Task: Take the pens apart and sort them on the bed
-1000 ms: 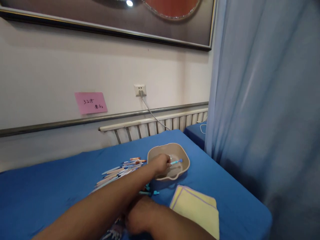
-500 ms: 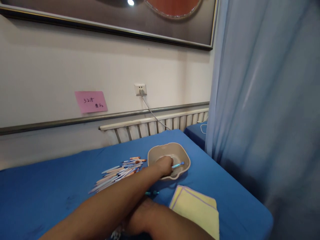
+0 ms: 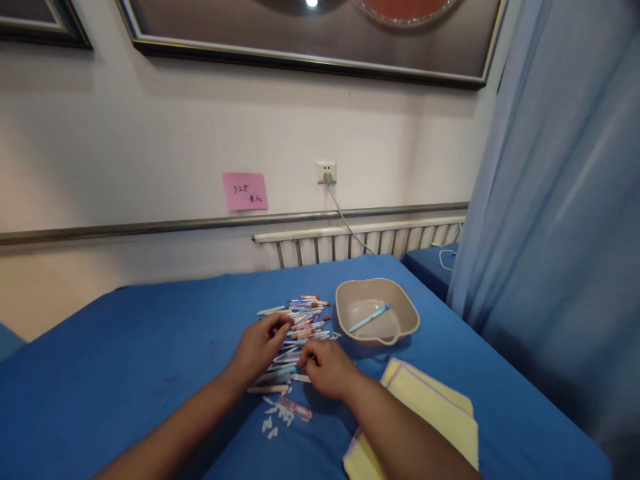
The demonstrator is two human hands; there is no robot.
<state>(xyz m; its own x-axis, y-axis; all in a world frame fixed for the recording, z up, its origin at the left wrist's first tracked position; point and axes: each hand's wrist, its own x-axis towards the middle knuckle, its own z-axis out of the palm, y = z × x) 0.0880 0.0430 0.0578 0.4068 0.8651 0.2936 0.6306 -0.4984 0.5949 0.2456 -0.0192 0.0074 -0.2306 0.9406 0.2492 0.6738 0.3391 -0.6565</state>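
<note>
A loose pile of pens (image 3: 303, 319) with blue, orange and white barrels lies on the blue table (image 3: 125, 360). My left hand (image 3: 260, 347) rests on the pile's near left side, its fingertips pinched on a pen. My right hand (image 3: 327, 367) is beside it at the pile's near edge. Its fingers are curled down, and what they hold is hidden. A beige bowl (image 3: 411, 320) stands to the right of the pile with one blue pen (image 3: 369, 319) lying inside it. Small white and clear caps (image 3: 277, 419) are scattered just in front of my hands.
A folded yellow cloth (image 3: 433, 413) lies at the near right, under my right forearm. A blue curtain (image 3: 560, 220) hangs along the right side. Behind the table are a radiator (image 3: 360, 243), a wall socket with a cable (image 3: 326, 172) and a pink note (image 3: 245, 191).
My left hand has let go of the blue pen in the bowl and drawn back to the pile. My right hand has come up beside it. The view has swung left.
</note>
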